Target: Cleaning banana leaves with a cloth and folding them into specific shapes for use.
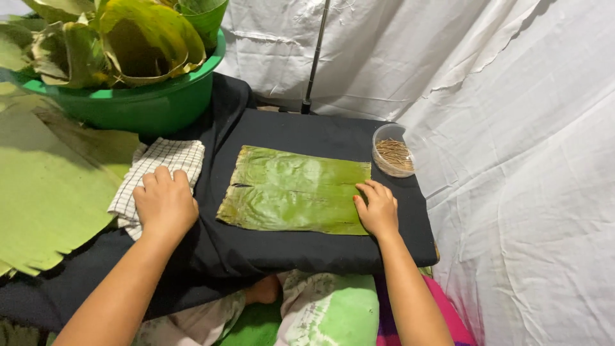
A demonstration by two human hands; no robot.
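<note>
A flat, roughly rectangular piece of green banana leaf (pixel 295 189) lies spread on a board wrapped in black cloth (pixel 307 250), which serves as a bench across the person's lap. The right hand (pixel 377 208) rests palm down at the leaf's lower right corner, its fingers loosely spread, with the fingertips (pixel 360 190) pressing on the leaf's right edge; it grips nothing. The left hand (pixel 165 202) lies flat, knuckles up, on a white cloth with a thin dark check pattern (pixel 168 157) just left of the leaf; its fingers are lightly curled and close together on the fabric, clasping nothing that can be seen.

At the board's far right corner stands a small clear round plastic container (pixel 392 150) holding thin brown sticks. At upper left a green plastic basin (pixel 147 102) is filled with rolled and folded banana leaves (pixel 122 38). More flat leaf sheets (pixel 45 192) lie stacked at the left, their near edge jagged. White sheeting (pixel 512 128) hangs behind and to the right, and a thin dark metal rod (pixel 315 57) stands just beyond the board.
</note>
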